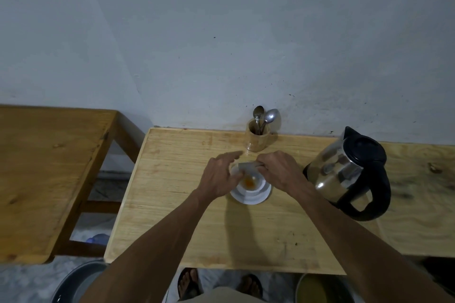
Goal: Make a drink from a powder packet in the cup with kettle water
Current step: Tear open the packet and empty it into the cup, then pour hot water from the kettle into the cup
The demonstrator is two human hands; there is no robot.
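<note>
Powder (248, 182) lay orange in the cup (259, 186) at centre frame. Right hand (278, 172) pinched the packet (247, 167) over the cup; left hand (219, 177) was beside it, fingers straightish, blurred, contact unclear. Kettle (344, 174) at right untouched, spoons (264, 117) behind: pouring and stirring likely left.

Two spoons (259, 112), one kettle (344, 172), one cup (249, 190), one saucer (248, 200), one packet (247, 167), two tables (197, 224).

Packet (247, 167) at the cup's (253, 186) 12 o'clock blurred, print unreadable, ends covered by left hand (219, 177) and right hand (280, 172), left hand's fingers smeared, grip unclear, cup's 9 o'clock rim hidden beneath it, spoons (270, 115) with lower handles sunk in the holder (256, 141), counter (184, 204) cut off at 3 o'clock
</note>
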